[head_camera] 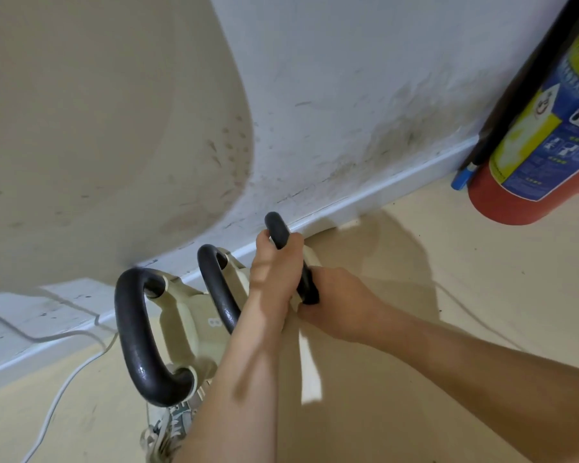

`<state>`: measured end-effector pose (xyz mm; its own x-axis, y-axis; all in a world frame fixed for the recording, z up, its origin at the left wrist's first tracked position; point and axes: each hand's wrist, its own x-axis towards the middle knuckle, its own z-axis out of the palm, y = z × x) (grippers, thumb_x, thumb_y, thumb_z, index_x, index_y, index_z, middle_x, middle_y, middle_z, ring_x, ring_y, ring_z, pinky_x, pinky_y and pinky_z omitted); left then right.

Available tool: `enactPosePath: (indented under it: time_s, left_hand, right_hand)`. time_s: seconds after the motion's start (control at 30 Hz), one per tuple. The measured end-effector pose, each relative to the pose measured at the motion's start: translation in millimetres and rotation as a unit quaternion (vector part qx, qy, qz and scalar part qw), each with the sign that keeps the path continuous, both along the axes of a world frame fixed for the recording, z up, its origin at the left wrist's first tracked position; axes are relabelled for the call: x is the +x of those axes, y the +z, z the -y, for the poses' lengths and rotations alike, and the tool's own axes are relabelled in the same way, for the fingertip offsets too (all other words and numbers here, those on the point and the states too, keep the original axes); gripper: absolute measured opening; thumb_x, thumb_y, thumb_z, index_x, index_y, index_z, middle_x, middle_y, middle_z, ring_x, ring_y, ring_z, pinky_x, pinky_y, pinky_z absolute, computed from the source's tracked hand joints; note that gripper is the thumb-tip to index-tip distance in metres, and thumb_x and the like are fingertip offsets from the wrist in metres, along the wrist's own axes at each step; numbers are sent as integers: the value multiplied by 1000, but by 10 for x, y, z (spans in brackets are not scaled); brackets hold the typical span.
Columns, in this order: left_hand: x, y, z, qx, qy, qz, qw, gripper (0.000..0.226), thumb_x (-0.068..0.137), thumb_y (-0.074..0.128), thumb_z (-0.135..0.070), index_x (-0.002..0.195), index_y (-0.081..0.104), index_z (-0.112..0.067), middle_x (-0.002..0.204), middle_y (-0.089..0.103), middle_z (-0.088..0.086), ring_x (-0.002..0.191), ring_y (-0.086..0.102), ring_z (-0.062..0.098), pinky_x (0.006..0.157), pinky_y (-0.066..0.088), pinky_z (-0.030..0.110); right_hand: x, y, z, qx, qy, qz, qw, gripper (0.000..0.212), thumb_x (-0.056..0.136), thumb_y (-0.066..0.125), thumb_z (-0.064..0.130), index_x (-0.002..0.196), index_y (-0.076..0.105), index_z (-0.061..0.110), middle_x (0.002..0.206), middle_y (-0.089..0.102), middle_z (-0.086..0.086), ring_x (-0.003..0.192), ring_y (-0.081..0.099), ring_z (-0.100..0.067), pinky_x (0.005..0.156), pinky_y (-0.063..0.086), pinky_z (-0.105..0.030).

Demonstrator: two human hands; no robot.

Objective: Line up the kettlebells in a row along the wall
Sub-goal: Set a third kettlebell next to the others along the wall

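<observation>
Three cream kettlebells with black handles stand side by side at the foot of the white wall (348, 95). The nearest kettlebell (178, 325) is at the left, a second kettlebell (219, 289) sits behind it, and the third kettlebell (279, 233) is on the right, its body mostly hidden by my hands. My left hand (274, 269) is wrapped around the third one's handle near its top. My right hand (341, 302) grips the lower end of the same handle.
A red fire extinguisher (542, 135) with a blue and yellow label stands against the wall at the right. A white cable (57, 399) runs over the beige floor at the left. A large cream curved surface (97, 128) fills the upper left. A shoe (168, 429) shows below the nearest kettlebell.
</observation>
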<state>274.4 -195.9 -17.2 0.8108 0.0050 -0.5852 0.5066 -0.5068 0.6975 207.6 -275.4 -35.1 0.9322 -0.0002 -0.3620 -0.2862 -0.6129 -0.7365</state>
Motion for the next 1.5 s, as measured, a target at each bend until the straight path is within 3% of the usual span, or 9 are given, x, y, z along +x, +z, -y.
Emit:
enactPosePath:
  time_s: [0.43, 0.53, 0.63, 0.8, 0.97, 1.07, 1.13, 1.37, 1.5]
  left_hand:
    - [-59, -100, -15, -27, 30, 31, 999, 58, 82, 50, -54, 137, 32, -51, 90, 54, -15, 95, 60, 20, 93, 52, 47]
    - [-68, -85, -40, -42, 30, 42, 998, 51, 88, 51, -47, 137, 37, -44, 83, 47, -21, 89, 58, 17, 95, 51, 44]
    - [-65, 9, -17, -37, 11, 36, 999, 40, 85, 50, -46, 125, 42, -43, 84, 52, -15, 85, 60, 18, 89, 55, 48]
    - [-100, 189, -123, 1, -59, -35, 998, 77, 88, 45, -62, 152, 8, -41, 147, 45, 4, 123, 51, 37, 103, 44, 50]
    - [-769, 339, -355, 30, -85, -36, 995, 63, 91, 56, -37, 148, 34, -22, 139, 53, 11, 118, 56, 30, 96, 50, 40]
    - [-1195, 542, -573, 59, -202, -10, 977, 19, 87, 58, -25, 97, 70, -15, 77, 71, 1, 68, 64, 16, 76, 54, 29]
    - [-1418, 689, -702, 80, -252, 26, 964, 25, 85, 58, -24, 64, 69, -15, 49, 61, -6, 50, 57, 11, 68, 54, 28]
    - [-2195, 1147, -1088, 118, -318, 114, 934, 25, 88, 49, -9, 82, 71, -20, 100, 72, 3, 74, 64, 16, 69, 50, 25]
    - [-2716, 1414, -1369, 65, -314, 179, 930, 44, 80, 36, 1, 92, 72, -19, 91, 66, -2, 83, 62, 17, 66, 45, 21]
  right_hand:
    - [76, 119, 168, 3, 47, -56, 997, 28, 74, 61, 13, 59, 42, 27, 61, 51, 5, 54, 48, -13, 49, 33, -24]
    - [38, 117, 118, -1, 68, -56, 996, 12, 82, 58, 17, 85, 50, 24, 81, 58, 2, 74, 56, -19, 61, 38, -27]
    - [-54, 158, 137, -10, 75, -103, 992, 39, 87, 56, 19, 123, 44, 15, 105, 58, -5, 99, 59, -26, 75, 42, -27]
    - [-417, 635, 218, -176, 212, -191, 942, 72, 91, 51, 26, 150, 11, 16, 125, 55, -11, 112, 56, -28, 89, 45, -34]
    - [-557, 1319, 319, -283, 265, -193, 901, 39, 92, 46, 25, 128, 54, 15, 131, 57, -7, 116, 56, -27, 99, 48, -39]
    - [-682, 1751, 282, -330, 253, -120, 902, 32, 89, 43, 21, 106, 66, 8, 113, 68, -11, 104, 62, -30, 93, 51, -41]
    - [-832, 2062, 239, -341, 238, -73, 907, 31, 88, 44, 20, 104, 67, 8, 110, 69, -10, 103, 63, -29, 91, 51, -39]
    - [-1623, 2795, -249, -386, 191, 18, 902, 31, 88, 44, 18, 111, 65, 13, 115, 67, -9, 105, 61, -29, 91, 51, -38]
    - [-2124, 2711, -728, -389, 184, 20, 902, 31, 87, 45, 11, 110, 64, 10, 110, 67, -13, 100, 63, -31, 86, 54, -41]
